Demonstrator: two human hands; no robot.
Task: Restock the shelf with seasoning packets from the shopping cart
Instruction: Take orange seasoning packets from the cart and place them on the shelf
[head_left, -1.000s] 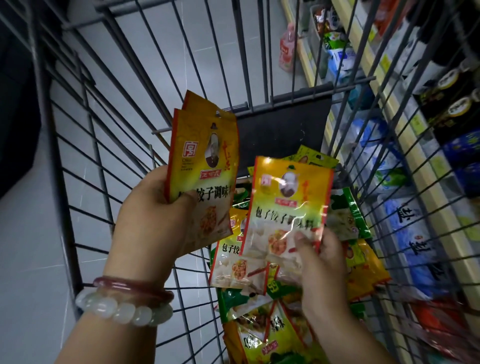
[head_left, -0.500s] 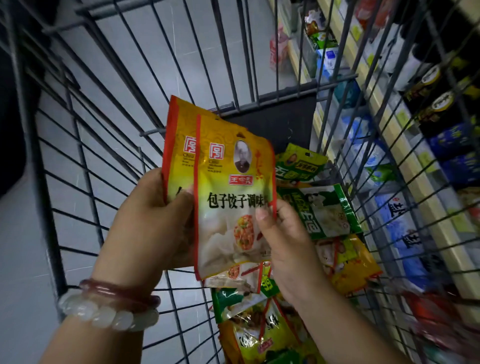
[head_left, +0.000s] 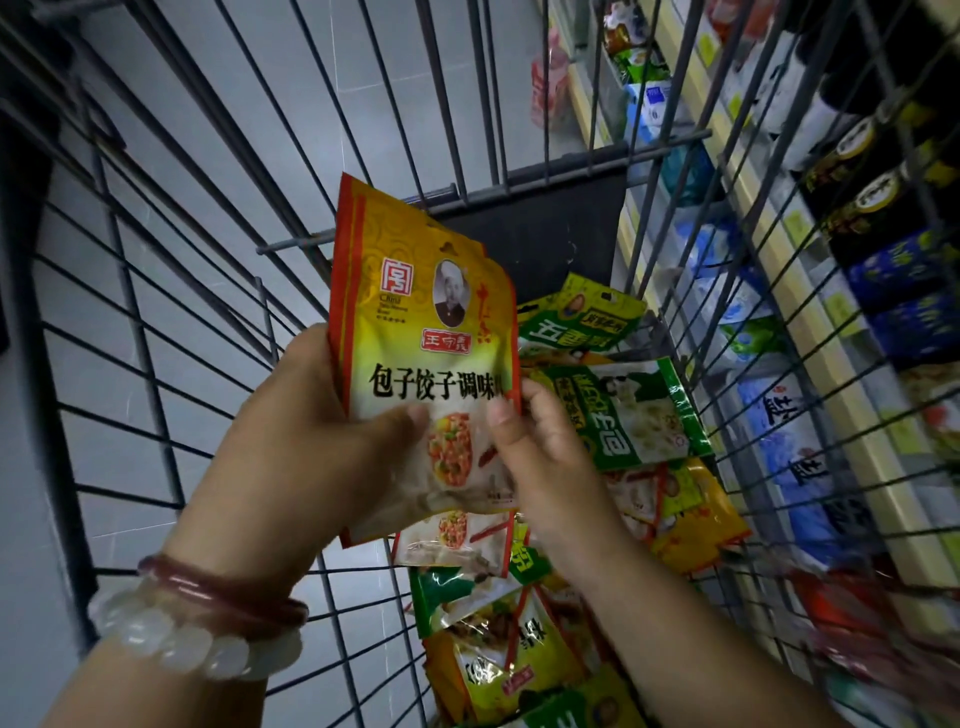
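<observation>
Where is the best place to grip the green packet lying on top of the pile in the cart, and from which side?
Probably the green packet's free right edge, coming from above: it lies flat on the pile, and the right hand covers its left end.

pale grey floor tiles (head_left: 218, 171) lay under dim light; bottles (head_left: 852, 140) and blue bags (head_left: 795, 447) stood beside the aisle.

The right hand (head_left: 540, 457) has stacked its yellow packet (head_left: 426, 364) into the left hand (head_left: 311, 447).
</observation>
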